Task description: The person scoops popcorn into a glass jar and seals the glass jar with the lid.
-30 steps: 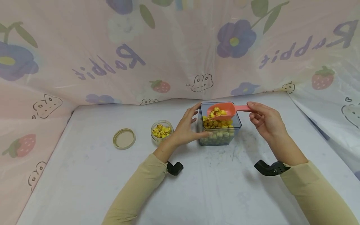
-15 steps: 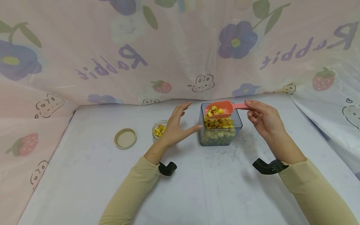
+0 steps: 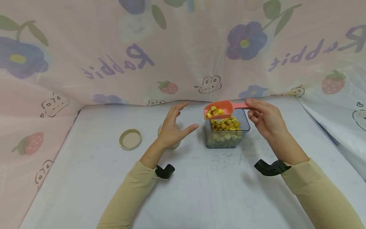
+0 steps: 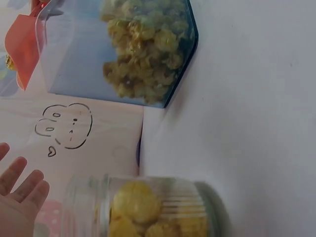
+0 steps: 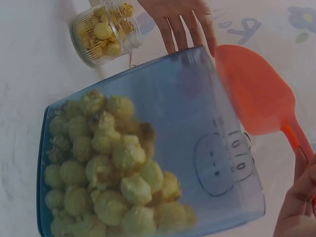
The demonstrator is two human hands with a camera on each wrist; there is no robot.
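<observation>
My right hand point(image 3: 267, 119) pinches the handle of an orange-red scoop point(image 3: 226, 107) between thumb and fingers. Yellow popcorn point(image 3: 213, 112) lies in the scoop's bowl, which is held nearly level over the left back part of a clear bluish square container point(image 3: 228, 130). That container is about half full of popcorn point(image 5: 108, 158). With fingers spread and nothing held, my left hand point(image 3: 171, 132) hovers left of it. Below this hand stands a small glass jar point(image 4: 102, 207) with popcorn inside, mostly hidden by the hand in the head view.
A round beige lid point(image 3: 130, 140) lies left of the jar on the white-covered table point(image 3: 194, 197). Behind, a pink printed curtain point(image 3: 183, 47) closes off the back and sides. Each wrist carries a black camera mount point(image 3: 165, 171).
My left hand has let go of the container and moved left over the jar. The loaded scoop has risen slightly and shifted left, with popcorn still in it.
</observation>
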